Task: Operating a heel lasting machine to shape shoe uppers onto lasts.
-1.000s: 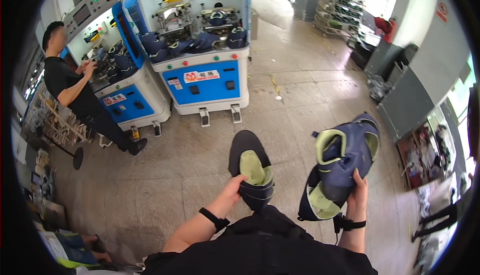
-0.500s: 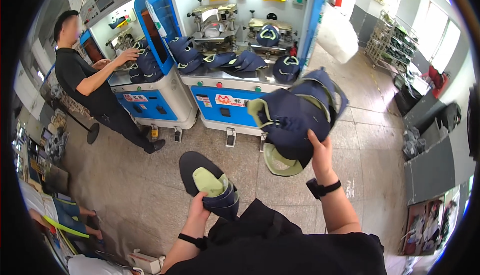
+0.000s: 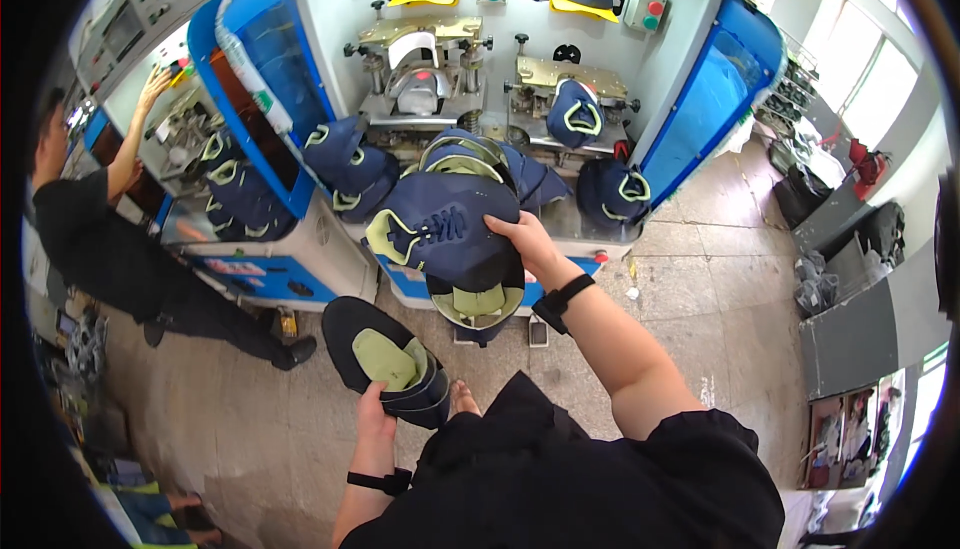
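Note:
My right hand (image 3: 525, 247) grips a bundle of navy shoe uppers (image 3: 455, 211) with pale green linings and dark laces, held out in front of the machine's ledge. My fingers are mostly hidden beneath it. Lower and to the left, my left hand (image 3: 375, 417) is closed on a dark shoe upper (image 3: 420, 399) with a pale green inside and a broad black front part. Its thumb presses on the lining. Behind the bundle, more navy shoe uppers (image 3: 350, 169) lie on the ledge, and a single shoe upper (image 3: 618, 192) stands at its right.
The white and blue machine (image 3: 680, 119) has two pressing stations; a shoe upper (image 3: 575, 114) sits on the right one. A person in black (image 3: 95, 239) works at a neighbouring machine on the left. Dark bags (image 3: 805, 189) lie along the right wall.
I have come closer to the machine. The bundle in my right hand has swung left and forward toward the ledge. My left hand keeps its shoe upper. The person on the left has raised an arm.

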The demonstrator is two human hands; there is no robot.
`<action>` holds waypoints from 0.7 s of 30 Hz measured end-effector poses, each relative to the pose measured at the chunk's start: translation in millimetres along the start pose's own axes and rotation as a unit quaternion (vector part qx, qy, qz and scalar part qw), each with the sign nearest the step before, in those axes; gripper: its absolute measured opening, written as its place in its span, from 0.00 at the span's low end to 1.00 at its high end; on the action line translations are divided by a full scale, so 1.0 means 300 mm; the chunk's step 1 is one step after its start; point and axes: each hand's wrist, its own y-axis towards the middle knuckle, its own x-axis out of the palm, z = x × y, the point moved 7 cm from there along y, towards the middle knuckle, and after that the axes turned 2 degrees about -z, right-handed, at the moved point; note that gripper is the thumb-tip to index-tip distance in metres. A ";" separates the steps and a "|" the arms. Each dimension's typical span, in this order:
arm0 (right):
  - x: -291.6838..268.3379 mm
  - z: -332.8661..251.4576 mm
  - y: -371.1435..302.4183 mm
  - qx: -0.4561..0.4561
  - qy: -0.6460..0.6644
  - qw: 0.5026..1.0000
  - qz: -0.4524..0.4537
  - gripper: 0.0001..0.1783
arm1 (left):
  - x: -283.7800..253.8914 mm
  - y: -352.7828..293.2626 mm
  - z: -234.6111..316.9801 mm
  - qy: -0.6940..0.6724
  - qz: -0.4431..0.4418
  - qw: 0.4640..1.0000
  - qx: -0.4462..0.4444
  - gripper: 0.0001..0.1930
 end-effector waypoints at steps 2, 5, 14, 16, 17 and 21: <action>-0.037 0.031 0.167 0.002 -0.010 1.000 0.018 0.22 | 0.105 0.107 0.105 0.053 -0.007 0.998 0.042 0.25; -0.203 0.100 0.344 0.041 -0.075 0.991 0.101 0.21 | 0.246 0.234 0.198 0.093 -0.022 0.994 0.048 0.26; -0.307 -0.009 0.369 -0.013 -0.551 0.825 0.129 0.25 | 0.406 0.455 0.205 0.098 -0.064 0.993 0.003 0.27; -0.267 -0.037 0.392 -0.009 -0.527 0.840 0.127 0.24 | 0.428 0.488 0.184 0.100 -0.066 0.993 -0.015 0.27; -0.254 -0.060 0.417 -0.015 -0.518 0.845 0.133 0.24 | 0.448 0.505 0.185 0.108 -0.078 0.991 -0.006 0.27; -0.227 -0.210 0.489 -0.100 -0.672 0.698 0.226 0.30 | 0.527 0.555 0.210 0.129 -0.083 0.988 0.021 0.28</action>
